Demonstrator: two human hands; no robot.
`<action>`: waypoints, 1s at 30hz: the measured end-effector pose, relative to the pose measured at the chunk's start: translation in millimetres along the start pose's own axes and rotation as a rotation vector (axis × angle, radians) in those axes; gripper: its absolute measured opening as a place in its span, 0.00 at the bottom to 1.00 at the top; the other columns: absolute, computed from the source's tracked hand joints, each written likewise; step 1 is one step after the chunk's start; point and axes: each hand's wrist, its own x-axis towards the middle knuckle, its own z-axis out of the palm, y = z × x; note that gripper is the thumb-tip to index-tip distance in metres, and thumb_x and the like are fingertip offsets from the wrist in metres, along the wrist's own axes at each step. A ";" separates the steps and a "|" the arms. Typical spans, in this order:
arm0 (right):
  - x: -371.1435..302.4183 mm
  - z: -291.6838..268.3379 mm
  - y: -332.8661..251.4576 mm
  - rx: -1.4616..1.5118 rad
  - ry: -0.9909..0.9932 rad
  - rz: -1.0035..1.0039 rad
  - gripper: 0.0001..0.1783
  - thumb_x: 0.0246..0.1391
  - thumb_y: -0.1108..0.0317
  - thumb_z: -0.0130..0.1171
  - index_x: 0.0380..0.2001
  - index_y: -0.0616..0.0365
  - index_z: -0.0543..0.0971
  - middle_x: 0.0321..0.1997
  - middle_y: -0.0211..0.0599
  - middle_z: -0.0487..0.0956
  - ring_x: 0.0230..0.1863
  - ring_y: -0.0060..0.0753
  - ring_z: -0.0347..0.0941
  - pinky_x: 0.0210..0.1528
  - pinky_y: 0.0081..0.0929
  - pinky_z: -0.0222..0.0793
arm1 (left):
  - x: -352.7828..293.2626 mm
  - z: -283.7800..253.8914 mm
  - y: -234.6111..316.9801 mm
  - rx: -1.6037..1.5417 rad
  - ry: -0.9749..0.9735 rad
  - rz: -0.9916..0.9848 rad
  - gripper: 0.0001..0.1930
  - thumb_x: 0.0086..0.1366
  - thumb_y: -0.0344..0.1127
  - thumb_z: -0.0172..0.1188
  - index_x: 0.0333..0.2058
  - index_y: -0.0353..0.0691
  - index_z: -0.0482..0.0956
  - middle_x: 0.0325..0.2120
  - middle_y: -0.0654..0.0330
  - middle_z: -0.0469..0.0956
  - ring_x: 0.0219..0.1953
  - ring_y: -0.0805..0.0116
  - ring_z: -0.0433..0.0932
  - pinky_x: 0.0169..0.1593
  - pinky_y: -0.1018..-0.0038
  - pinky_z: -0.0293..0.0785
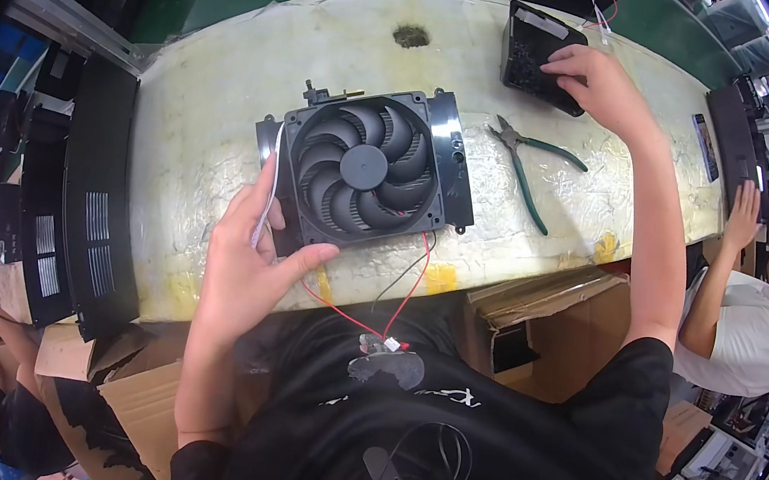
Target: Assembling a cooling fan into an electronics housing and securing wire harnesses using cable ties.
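Observation:
A square black cooling fan [365,168] with curved blades lies on a dark radiator-like unit with a glossy side plate [450,161], near the middle of the bench. My left hand [246,261] grips its lower left corner, thumb along the near edge and fingers along the side. A thin white strip [268,191] runs beside those fingers. Red and black wires [421,269] hang from the fan over the bench edge to a small white connector [392,344]. At the far right, my right hand [604,86] reaches into a black tray [525,55], fingertips pinched together; whatever they hold is too small to make out.
Green-handled cutting pliers [539,158] lie between the fan and my right forearm. Black panels [96,202] stand along the bench's left end. An open cardboard box [547,329] sits below the near edge. Another person [748,322] works at the right.

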 end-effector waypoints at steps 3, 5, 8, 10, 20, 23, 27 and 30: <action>1.8 -5.4 -4.5 -0.010 0.017 0.009 0.11 0.52 0.76 0.59 0.40 0.60 0.82 0.45 0.39 0.81 0.45 0.44 0.77 0.48 0.30 0.72 | 3.0 -1.6 2.2 -0.022 -0.001 -0.007 0.49 0.43 0.34 0.78 0.64 0.36 0.63 0.28 0.67 0.63 0.21 0.82 0.53 0.22 0.85 0.53; -1.7 -10.3 -6.9 0.020 0.042 0.014 0.11 0.53 0.75 0.59 0.40 0.61 0.82 0.45 0.39 0.81 0.45 0.44 0.77 0.48 0.30 0.72 | 1.4 -3.3 1.2 -0.016 -0.001 0.005 0.49 0.43 0.34 0.79 0.64 0.36 0.62 0.28 0.67 0.63 0.21 0.82 0.53 0.22 0.85 0.54; -9.0 -10.9 -6.1 0.077 0.111 0.043 0.11 0.54 0.72 0.60 0.42 0.61 0.82 0.45 0.40 0.82 0.45 0.42 0.78 0.48 0.28 0.72 | -0.9 -7.8 -4.4 -0.128 -0.013 0.050 0.42 0.52 0.33 0.74 0.64 0.34 0.63 0.28 0.67 0.67 0.20 0.84 0.57 0.22 0.86 0.58; -8.9 -2.4 0.0 0.109 0.138 0.072 0.12 0.55 0.71 0.60 0.43 0.61 0.82 0.45 0.41 0.82 0.45 0.41 0.79 0.48 0.27 0.72 | 7.0 -13.8 -0.3 -0.463 -0.102 -0.265 0.32 0.63 0.33 0.64 0.63 0.32 0.63 0.26 0.66 0.72 0.18 0.85 0.65 0.21 0.86 0.63; -11.0 0.1 15.8 0.316 0.352 0.115 0.13 0.60 0.68 0.58 0.47 0.57 0.82 0.43 0.31 0.83 0.44 0.21 0.77 0.50 0.20 0.69 | 7.0 -15.4 -15.3 -0.487 0.046 -0.191 0.20 0.68 0.31 0.55 0.56 0.26 0.70 0.26 0.58 0.82 0.16 0.80 0.73 0.20 0.83 0.67; -14.1 -11.9 9.2 0.340 0.512 0.170 0.13 0.62 0.69 0.56 0.46 0.64 0.81 0.42 0.31 0.83 0.41 0.17 0.76 0.47 0.14 0.68 | 11.3 -16.4 -15.5 -0.599 0.018 -0.183 0.20 0.67 0.31 0.56 0.55 0.27 0.71 0.26 0.58 0.81 0.15 0.77 0.74 0.19 0.83 0.67; -1.4 -31.1 -24.0 0.534 0.747 0.135 0.12 0.62 0.69 0.57 0.45 0.66 0.81 0.43 0.35 0.83 0.39 0.15 0.76 0.46 0.14 0.70 | 5.9 -15.7 -23.1 -0.657 0.071 -0.193 0.18 0.66 0.31 0.57 0.52 0.27 0.74 0.25 0.59 0.78 0.14 0.75 0.76 0.17 0.81 0.67; 6.6 -39.9 -67.7 0.809 0.717 -0.044 0.14 0.64 0.71 0.53 0.48 0.68 0.78 0.48 0.46 0.80 0.39 0.20 0.77 0.47 0.17 0.72 | 1.8 -17.1 -26.8 -0.676 0.053 -0.197 0.19 0.66 0.30 0.58 0.53 0.27 0.74 0.25 0.59 0.77 0.14 0.75 0.76 0.16 0.81 0.67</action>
